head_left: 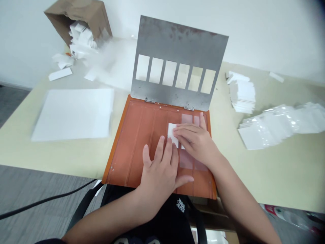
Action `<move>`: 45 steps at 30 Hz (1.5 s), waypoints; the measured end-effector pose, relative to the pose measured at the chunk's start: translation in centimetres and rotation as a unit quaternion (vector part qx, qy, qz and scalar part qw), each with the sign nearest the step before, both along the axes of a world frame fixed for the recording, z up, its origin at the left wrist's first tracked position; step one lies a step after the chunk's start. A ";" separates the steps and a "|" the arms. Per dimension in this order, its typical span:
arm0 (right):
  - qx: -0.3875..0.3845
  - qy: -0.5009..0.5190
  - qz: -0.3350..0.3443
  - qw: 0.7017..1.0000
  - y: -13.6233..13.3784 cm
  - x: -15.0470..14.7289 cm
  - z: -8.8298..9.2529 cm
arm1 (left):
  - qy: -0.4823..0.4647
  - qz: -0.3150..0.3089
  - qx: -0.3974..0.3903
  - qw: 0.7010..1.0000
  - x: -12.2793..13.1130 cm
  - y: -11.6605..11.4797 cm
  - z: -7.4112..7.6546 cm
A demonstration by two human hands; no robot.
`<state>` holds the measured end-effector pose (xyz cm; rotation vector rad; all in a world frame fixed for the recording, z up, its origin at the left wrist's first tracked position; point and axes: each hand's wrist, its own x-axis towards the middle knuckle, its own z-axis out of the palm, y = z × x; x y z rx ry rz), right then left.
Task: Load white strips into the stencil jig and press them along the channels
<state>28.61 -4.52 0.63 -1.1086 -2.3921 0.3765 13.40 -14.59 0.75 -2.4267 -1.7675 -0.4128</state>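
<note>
Head view: two flat hands press a white slip onto an orange tray.

From my remote seat I see the right hand [195,140] lying open, fingers straight and close together, on top of the white slip [172,132]. The slip sits on the orange tray [134,135], a little toward 2 o'clock from the tray's centre, among pale rectangular patches. The left hand [159,171] is also open and flat, palm down near the tray's 6 o'clock edge, with its fingertips reaching the slip's lower edge. Neither hand grips anything. A grey metal plate [177,40] with six windows stands hinged upright at the tray's 12 o'clock edge. On the table [279,173], a stack of white sheets [73,113] lies at 9 o'clock, a tipped cardboard box [88,13] spilling white pieces at 11, a pile of white cards [242,95] at 2, and clear bags [279,123] at 3.
</note>
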 end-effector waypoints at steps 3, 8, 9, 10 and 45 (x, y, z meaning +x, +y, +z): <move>0.001 -0.015 -0.002 1.000 0.0 0.0 0.0 | -0.004 0.002 -0.007 1.000 0.0 -0.1 0.0; 0.019 -0.030 -0.005 0.999 -0.1 -0.1 0.1 | -0.005 0.004 -0.007 1.000 0.1 0.0 0.1; 0.024 -0.033 -0.006 0.999 -0.1 -0.1 0.1 | -0.005 0.004 -0.007 1.000 0.1 0.0 0.1; 0.030 -0.037 -0.006 0.999 -0.1 -0.1 0.1 | -0.006 0.004 -0.008 1.000 0.0 0.0 0.1; -0.056 -0.065 0.060 0.994 -0.4 0.0 1.3 | -0.014 0.004 -0.093 0.996 -0.1 -0.3 0.4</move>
